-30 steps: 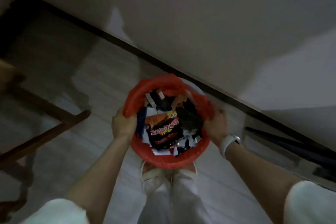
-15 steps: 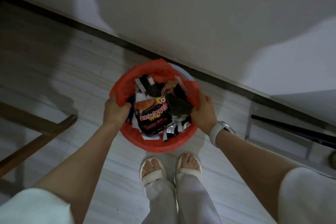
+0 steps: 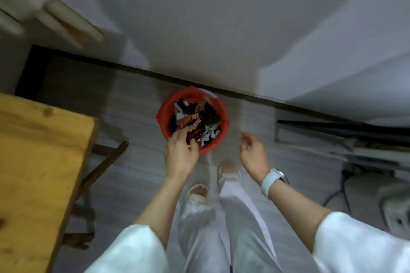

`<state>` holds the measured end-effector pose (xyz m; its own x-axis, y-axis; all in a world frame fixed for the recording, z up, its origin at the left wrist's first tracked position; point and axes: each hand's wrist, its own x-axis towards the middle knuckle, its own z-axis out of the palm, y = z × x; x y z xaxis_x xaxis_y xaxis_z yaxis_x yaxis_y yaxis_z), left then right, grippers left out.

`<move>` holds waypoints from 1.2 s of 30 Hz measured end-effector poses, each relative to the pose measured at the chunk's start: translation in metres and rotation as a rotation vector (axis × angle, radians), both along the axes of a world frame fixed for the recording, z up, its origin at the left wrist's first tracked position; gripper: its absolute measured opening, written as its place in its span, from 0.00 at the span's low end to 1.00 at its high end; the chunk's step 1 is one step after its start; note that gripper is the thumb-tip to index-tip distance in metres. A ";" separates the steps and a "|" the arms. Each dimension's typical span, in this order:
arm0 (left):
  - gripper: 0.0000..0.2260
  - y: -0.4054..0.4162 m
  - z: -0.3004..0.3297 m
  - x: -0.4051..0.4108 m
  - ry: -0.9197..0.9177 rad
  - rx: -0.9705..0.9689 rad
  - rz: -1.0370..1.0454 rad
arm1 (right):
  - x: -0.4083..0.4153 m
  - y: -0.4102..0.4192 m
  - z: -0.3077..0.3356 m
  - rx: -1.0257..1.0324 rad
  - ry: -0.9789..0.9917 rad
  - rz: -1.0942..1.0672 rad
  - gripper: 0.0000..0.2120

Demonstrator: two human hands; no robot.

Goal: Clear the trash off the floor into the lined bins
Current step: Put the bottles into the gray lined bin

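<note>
A round bin with a red liner (image 3: 164,110) stands on the floor against the wall's dark skirting. It is filled with wrappers and paper scraps (image 3: 195,122), a red and black snack packet on top. My left hand (image 3: 180,153) hovers over the bin's near rim, fingers loosely curled and holding nothing. My right hand (image 3: 253,152), with a white watch on the wrist, hangs to the right of the bin, apart from it, fingers relaxed and empty.
A wooden table (image 3: 37,162) with dark legs stands at the left. A low shelf or rail with cables (image 3: 346,139) runs along the right. My feet in pale sandals (image 3: 228,173) stand just before the bin on grey plank flooring.
Both hands have let go of the bin's rim and pulled back. The view has risen, so the bin looks smaller and farther, and the table has come into view.
</note>
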<state>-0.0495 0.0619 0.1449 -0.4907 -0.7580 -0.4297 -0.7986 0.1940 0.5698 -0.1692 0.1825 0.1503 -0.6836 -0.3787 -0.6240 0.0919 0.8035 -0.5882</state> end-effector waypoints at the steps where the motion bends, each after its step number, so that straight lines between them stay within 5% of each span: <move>1: 0.20 0.011 0.021 0.004 0.007 0.016 -0.035 | 0.008 0.013 0.020 0.011 0.002 -0.022 0.18; 10: 0.18 0.128 0.148 0.049 0.011 0.036 -0.590 | 0.108 0.161 0.147 0.062 0.137 -0.419 0.14; 23: 0.17 0.390 0.188 0.025 -0.077 -0.004 -1.510 | 0.248 0.421 0.174 0.057 0.063 -1.376 0.14; 36: 0.18 0.753 0.206 -0.025 -0.029 0.031 -1.895 | 0.257 0.722 0.188 0.064 0.082 -1.721 0.15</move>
